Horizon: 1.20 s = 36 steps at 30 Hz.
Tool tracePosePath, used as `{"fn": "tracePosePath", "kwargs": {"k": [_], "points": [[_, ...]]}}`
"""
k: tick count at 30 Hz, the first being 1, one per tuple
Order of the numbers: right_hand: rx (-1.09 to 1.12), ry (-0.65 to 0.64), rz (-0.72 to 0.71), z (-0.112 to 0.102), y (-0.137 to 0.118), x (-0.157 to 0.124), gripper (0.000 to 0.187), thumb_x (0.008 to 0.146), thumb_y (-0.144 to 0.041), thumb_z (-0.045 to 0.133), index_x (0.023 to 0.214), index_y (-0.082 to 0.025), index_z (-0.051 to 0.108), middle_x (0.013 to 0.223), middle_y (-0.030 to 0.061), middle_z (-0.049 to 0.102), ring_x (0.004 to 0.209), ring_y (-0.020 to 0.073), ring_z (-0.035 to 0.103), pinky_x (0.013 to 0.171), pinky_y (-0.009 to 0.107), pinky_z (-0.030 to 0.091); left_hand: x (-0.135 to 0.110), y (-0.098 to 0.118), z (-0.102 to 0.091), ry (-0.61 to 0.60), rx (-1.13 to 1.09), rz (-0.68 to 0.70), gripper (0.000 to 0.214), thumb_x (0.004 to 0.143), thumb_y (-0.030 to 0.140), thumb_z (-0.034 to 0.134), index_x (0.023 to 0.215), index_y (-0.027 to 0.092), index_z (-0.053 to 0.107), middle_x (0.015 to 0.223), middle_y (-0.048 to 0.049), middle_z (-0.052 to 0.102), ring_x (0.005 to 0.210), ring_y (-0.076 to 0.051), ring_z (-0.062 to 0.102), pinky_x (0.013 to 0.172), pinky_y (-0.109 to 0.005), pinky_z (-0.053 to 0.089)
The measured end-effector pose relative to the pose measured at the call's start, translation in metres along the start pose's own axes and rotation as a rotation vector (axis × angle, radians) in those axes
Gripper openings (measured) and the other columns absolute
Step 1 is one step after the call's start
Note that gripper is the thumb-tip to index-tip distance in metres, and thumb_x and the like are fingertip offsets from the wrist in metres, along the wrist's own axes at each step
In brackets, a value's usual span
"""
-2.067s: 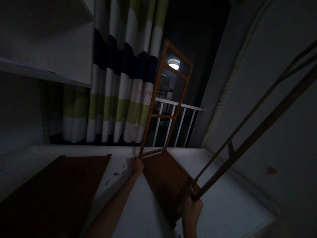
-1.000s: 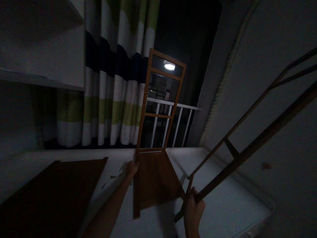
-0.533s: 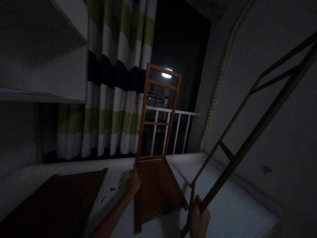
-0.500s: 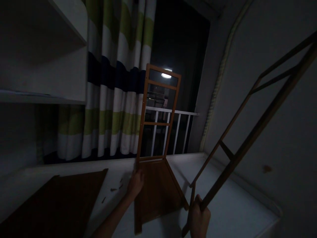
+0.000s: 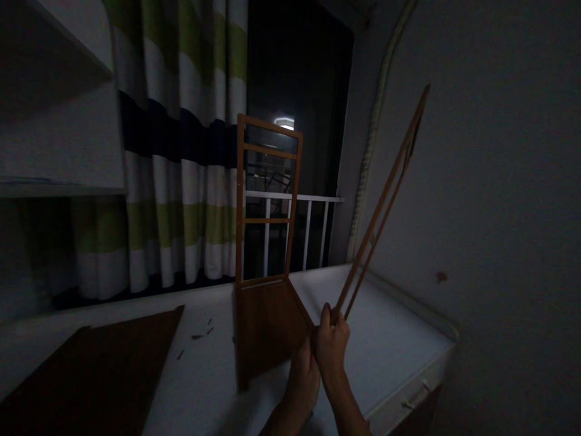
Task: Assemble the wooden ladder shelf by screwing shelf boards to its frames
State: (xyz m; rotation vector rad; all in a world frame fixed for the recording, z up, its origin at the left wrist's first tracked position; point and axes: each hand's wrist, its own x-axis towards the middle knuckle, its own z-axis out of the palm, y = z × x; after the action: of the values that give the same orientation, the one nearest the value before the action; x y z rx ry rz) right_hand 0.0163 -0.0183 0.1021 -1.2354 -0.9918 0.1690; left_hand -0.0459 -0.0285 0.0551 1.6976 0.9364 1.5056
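Note:
A narrow wooden ladder-like frame (image 5: 374, 224) slants up to the right, seen nearly edge-on. My right hand (image 5: 333, 342) is wrapped round its lower end, thumb up. Just below and left of it, my left hand (image 5: 303, 372) is closed at the same end of the frame, its grip partly hidden. Behind my hands stands a wooden piece: a flat brown panel (image 5: 270, 324) lies low, and a matching upright frame with crossbars (image 5: 265, 221) rises from its far edge.
A dark brown board (image 5: 95, 363) lies on the white tabletop (image 5: 204, 387) at left. Several small fastener-like pieces (image 5: 197, 336) lie beside it. A striped curtain (image 5: 190, 200), window railing (image 5: 313, 198) and white shelf (image 5: 68, 192) stand behind. A drawer front (image 5: 413, 393) shows at right.
My left hand has left the panel's left side and moved right to join my right hand. The held frame has turned edge-on and swung left. The view has shifted right.

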Motion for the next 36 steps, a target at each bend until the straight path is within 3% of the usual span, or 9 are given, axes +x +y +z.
{"fn": "tracePosePath", "kwargs": {"k": [3,7,10,13,18,23,29,33,36], "points": [[-0.013,-0.036,-0.017,-0.003,-0.01,-0.005,0.035,0.08,-0.045,0.038,0.058,-0.019,0.046,0.048,0.0012,0.051,0.048,0.0151,0.048,0.05,0.026,0.034,-0.008,0.007,0.006,0.125,-0.04,0.028,0.027,0.078,0.023,0.037,0.092,0.014,0.059,0.096,-0.0129,0.066,0.088,-0.019,0.062,0.078,-0.029,0.048],[0.035,-0.16,-0.05,-0.005,-0.009,-0.014,0.032,0.08,-0.044,0.04,0.064,-0.018,0.048,0.053,-0.0003,0.051,0.05,0.0137,0.047,0.051,0.025,0.035,-0.017,0.007,0.0,0.219,0.101,0.096,0.024,0.078,0.026,0.037,0.081,0.016,0.058,0.081,-0.0111,0.068,0.076,-0.019,0.063,0.07,-0.03,0.049],[0.172,-0.308,-0.116,-0.007,-0.017,-0.011,0.025,0.079,-0.042,0.044,0.076,-0.018,0.048,0.063,-0.0012,0.053,0.057,0.0122,0.05,0.055,0.024,0.039,-0.023,0.002,-0.011,0.283,0.29,0.103,0.028,0.081,0.03,0.033,0.068,0.018,0.055,0.063,-0.0078,0.065,0.06,-0.018,0.061,0.059,-0.028,0.047],[0.38,-0.443,-0.151,-0.011,-0.042,0.007,0.024,0.078,-0.039,0.048,0.09,-0.02,0.041,0.067,-0.0048,0.051,0.059,0.0096,0.051,0.055,0.022,0.041,-0.027,-0.003,-0.023,0.376,0.431,0.13,0.03,0.081,0.035,0.033,0.064,0.019,0.052,0.057,-0.006,0.061,0.055,-0.017,0.058,0.055,-0.027,0.045],[0.676,-0.645,-0.06,-0.012,-0.092,0.044,0.024,0.079,-0.043,0.047,0.079,-0.022,0.035,0.051,-0.0114,0.044,0.038,0.0049,0.044,0.04,0.017,0.037,-0.031,-0.01,-0.034,0.332,0.376,0.099,0.035,0.084,0.037,0.027,0.057,0.021,0.043,0.046,0.0,0.049,0.045,-0.012,0.051,0.049,-0.022,0.041],[0.737,-0.636,0.002,0.006,-0.106,0.047,0.038,0.076,-0.052,0.047,0.063,-0.022,0.029,0.038,-0.0139,0.029,0.026,0.0016,0.028,0.028,0.015,0.024,-0.032,-0.014,-0.045,0.277,0.361,0.074,0.039,0.086,0.038,0.024,0.057,0.02,0.043,0.05,-0.0005,0.048,0.049,-0.011,0.05,0.053,-0.022,0.041],[0.772,-0.678,0.032,0.025,-0.105,0.033,0.042,0.074,-0.056,0.047,0.058,-0.022,0.028,0.035,-0.0131,0.029,0.024,0.0015,0.028,0.027,0.015,0.021,-0.037,-0.028,-0.094,0.119,0.381,0.082,0.032,0.085,0.033,0.029,0.075,0.016,0.055,0.075,-0.0054,0.06,0.074,-0.014,0.057,0.071,-0.025,0.045],[0.774,-0.713,0.062,0.035,-0.101,0.024,0.04,0.073,-0.055,0.048,0.06,-0.022,0.03,0.036,-0.0133,0.032,0.025,0.0019,0.029,0.027,0.015,0.02,-0.045,-0.058,-0.135,0.152,0.406,-0.049,0.029,0.083,0.026,0.031,0.086,0.015,0.057,0.087,-0.0072,0.064,0.081,-0.015,0.059,0.078,-0.028,0.045],[0.74,-0.737,0.066,0.044,-0.096,0.015,0.038,0.073,-0.055,0.048,0.063,-0.022,0.031,0.037,-0.0131,0.033,0.025,0.0025,0.03,0.027,0.016,0.02,-0.046,-0.079,-0.153,0.184,0.489,-0.172,0.026,0.077,0.016,0.036,0.09,0.013,0.058,0.092,-0.0086,0.065,0.085,-0.016,0.06,0.081,-0.03,0.046]]}}
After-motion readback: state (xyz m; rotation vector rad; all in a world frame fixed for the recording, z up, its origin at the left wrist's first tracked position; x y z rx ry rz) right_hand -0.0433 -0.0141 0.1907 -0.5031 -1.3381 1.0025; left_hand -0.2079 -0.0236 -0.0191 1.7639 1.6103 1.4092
